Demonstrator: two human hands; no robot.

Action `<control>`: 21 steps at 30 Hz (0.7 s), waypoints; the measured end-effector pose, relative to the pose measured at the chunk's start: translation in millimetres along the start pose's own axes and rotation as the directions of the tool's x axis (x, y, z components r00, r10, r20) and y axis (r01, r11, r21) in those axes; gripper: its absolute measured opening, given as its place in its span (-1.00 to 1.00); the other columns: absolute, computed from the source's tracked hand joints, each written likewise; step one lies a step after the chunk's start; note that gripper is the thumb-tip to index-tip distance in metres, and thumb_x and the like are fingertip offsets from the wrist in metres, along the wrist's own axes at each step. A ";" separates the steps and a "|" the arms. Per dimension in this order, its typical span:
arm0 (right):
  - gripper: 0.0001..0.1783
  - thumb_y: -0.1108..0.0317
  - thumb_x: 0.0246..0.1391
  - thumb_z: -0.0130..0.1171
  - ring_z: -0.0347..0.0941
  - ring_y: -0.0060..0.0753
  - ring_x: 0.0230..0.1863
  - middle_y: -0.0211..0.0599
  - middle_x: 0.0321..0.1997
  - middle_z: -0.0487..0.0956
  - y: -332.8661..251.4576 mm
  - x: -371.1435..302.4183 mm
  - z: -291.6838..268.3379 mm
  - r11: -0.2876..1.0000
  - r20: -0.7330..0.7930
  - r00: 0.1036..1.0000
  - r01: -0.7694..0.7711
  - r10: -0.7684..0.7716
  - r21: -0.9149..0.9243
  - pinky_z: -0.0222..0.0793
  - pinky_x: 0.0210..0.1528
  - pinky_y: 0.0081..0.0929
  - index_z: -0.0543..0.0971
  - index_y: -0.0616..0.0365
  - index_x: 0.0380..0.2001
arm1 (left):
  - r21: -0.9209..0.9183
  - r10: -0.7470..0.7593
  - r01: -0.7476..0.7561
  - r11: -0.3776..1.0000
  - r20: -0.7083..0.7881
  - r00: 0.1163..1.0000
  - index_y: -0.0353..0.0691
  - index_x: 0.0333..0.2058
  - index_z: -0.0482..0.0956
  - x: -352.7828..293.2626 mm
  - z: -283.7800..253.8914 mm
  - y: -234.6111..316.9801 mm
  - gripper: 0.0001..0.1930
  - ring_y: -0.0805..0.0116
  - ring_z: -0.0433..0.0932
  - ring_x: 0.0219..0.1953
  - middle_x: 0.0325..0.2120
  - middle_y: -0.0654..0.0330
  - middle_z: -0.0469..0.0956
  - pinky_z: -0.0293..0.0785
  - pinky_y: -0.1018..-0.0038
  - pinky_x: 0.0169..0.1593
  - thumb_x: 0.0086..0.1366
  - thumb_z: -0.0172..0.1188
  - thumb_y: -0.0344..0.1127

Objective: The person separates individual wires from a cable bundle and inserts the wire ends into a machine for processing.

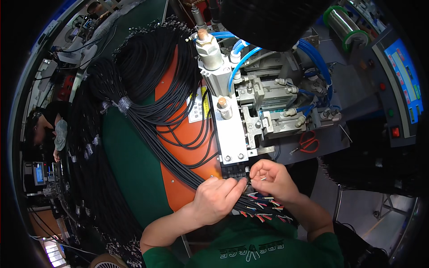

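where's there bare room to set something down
Widest: the green surface between the left-side black cables and the orange panel. Smaller: that panel's strip between the green surface and the tied bundle. Crowded: around the left hand, right hand, wire ends and metal machine.

T-shirt (pixel 268 232): dark green, with folds across the front
Chest print (pixel 251 253): pale outlined lettering in two groups, a forked emblem between
Left sleeve (pixel 160 256): green, short
Right sleeve (pixel 328 248): matching green, short
Forearms (pixel 171 226): bare
Left hand (pixel 216 199): bare
Right hand (pixel 276 182): bare
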State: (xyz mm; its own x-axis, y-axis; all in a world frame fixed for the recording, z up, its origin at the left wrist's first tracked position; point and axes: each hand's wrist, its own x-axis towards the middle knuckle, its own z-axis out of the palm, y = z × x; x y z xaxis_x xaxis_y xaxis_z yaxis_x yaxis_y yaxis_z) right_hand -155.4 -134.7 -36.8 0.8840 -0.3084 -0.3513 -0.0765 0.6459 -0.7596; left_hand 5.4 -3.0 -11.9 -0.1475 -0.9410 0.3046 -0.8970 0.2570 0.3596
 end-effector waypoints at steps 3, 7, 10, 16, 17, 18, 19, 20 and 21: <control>-0.68 0.59 0.09 0.09 0.45 -0.61 -0.33 -0.29 -0.28 0.47 10.1 -2.9 15.1 0.891 -0.025 0.921 0.369 -0.389 -0.264 0.37 -0.33 -0.67 0.42 0.32 -0.05 | -0.103 -0.109 0.106 0.989 -0.025 0.994 -0.30 -0.35 0.47 3.4 0.9 1.8 -0.69 0.25 0.48 -0.59 -0.54 0.18 0.47 0.31 0.42 -0.52 -0.10 0.28 -0.33; -0.56 0.63 -0.06 0.15 0.49 -0.20 -0.20 -0.08 -0.06 0.44 34.5 6.2 20.5 0.093 0.249 0.535 0.532 -0.807 -0.842 0.39 -0.18 -0.46 0.46 0.33 -0.02 | -0.241 -0.169 0.149 0.959 -0.064 0.984 -0.24 -0.40 0.44 8.0 0.4 0.8 -0.68 0.21 0.52 -0.57 -0.58 0.20 0.47 0.33 0.38 -0.52 -0.14 0.34 -0.31; -0.66 0.64 -0.02 0.11 0.50 -0.26 -0.20 -0.12 -0.15 0.48 30.5 1.1 10.5 0.497 0.051 0.717 0.531 -0.695 -0.687 0.40 -0.13 -0.45 0.51 0.36 -0.10 | -0.224 -0.154 0.141 0.964 -0.041 0.987 -0.24 -0.40 0.44 8.3 2.2 2.9 -0.68 0.20 0.52 -0.56 -0.59 0.19 0.46 0.33 0.37 -0.52 -0.14 0.34 -0.30; -0.76 0.58 0.14 0.05 0.50 -0.56 -0.26 -0.22 -0.20 0.50 17.9 6.1 -7.6 0.955 0.069 0.954 0.288 -0.292 0.063 0.43 -0.23 -0.67 0.54 0.39 -0.12 | -0.318 -0.159 0.145 0.937 -0.019 0.987 -0.25 -0.41 0.43 8.8 2.9 -3.5 -0.67 0.17 0.53 -0.55 -0.57 0.17 0.47 0.38 0.37 -0.48 -0.16 0.35 -0.32; -0.78 0.59 0.14 0.06 0.51 -0.57 -0.29 -0.23 -0.23 0.51 16.9 5.8 -8.9 0.964 0.070 0.962 0.259 -0.263 0.060 0.42 -0.28 -0.69 0.55 0.38 -0.14 | -0.348 -0.150 0.134 0.928 -0.017 0.989 -0.26 -0.41 0.43 9.1 2.9 -5.0 -0.67 0.17 0.53 -0.54 -0.58 0.16 0.48 0.39 0.37 -0.47 -0.17 0.35 -0.33; -0.79 0.59 0.13 0.07 0.51 -0.58 -0.33 -0.25 -0.25 0.52 16.1 5.6 -9.7 0.972 0.068 0.970 0.230 -0.233 0.056 0.41 -0.33 -0.71 0.56 0.38 -0.16 | -0.349 -0.148 0.133 0.928 -0.016 0.989 -0.26 -0.41 0.43 9.9 2.4 -6.3 -0.67 0.17 0.53 -0.54 -0.58 0.16 0.48 0.39 0.37 -0.47 -0.17 0.35 -0.33; -0.81 0.60 0.14 0.06 0.50 -0.60 -0.37 -0.27 -0.27 0.54 15.4 5.9 -9.8 0.974 0.050 0.973 0.222 -0.224 0.041 0.39 -0.40 -0.70 0.57 0.37 -0.18 | -0.377 -0.133 0.129 0.917 0.015 0.991 -0.26 -0.42 0.43 10.7 1.6 -7.6 -0.67 0.16 0.54 -0.54 -0.58 0.16 0.48 0.40 0.37 -0.47 -0.18 0.35 -0.34; -0.81 0.60 0.14 0.06 0.50 -0.60 -0.37 -0.27 -0.27 0.54 12.9 6.0 -10.5 0.974 0.048 0.973 0.223 -0.225 0.041 0.39 -0.40 -0.70 0.57 0.37 -0.18 | -0.406 -0.118 0.125 0.905 0.044 0.992 -0.26 -0.42 0.44 11.3 1.2 -8.0 -0.67 0.15 0.54 -0.54 -0.58 0.16 0.49 0.40 0.37 -0.47 -0.19 0.35 -0.34; -0.84 0.59 0.11 0.08 0.50 -0.61 -0.41 -0.28 -0.30 0.55 9.2 6.3 -10.9 0.980 0.046 0.979 0.198 -0.197 -0.015 0.37 -0.44 -0.70 0.58 0.35 -0.23 | -0.405 -0.119 0.127 0.906 0.045 0.992 -0.26 -0.42 0.44 11.0 0.7 -7.5 -0.67 0.15 0.54 -0.54 -0.58 0.16 0.49 0.40 0.37 -0.47 -0.19 0.35 -0.34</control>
State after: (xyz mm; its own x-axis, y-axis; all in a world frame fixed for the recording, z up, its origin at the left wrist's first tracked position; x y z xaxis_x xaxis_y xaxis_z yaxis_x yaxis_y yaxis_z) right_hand -155.5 -138.3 -52.0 0.9021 -0.3971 -0.1688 0.0933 0.5615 -0.8222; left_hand 10.2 -15.5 -11.9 -0.0583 -0.9738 0.2198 -0.6623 0.2025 0.7214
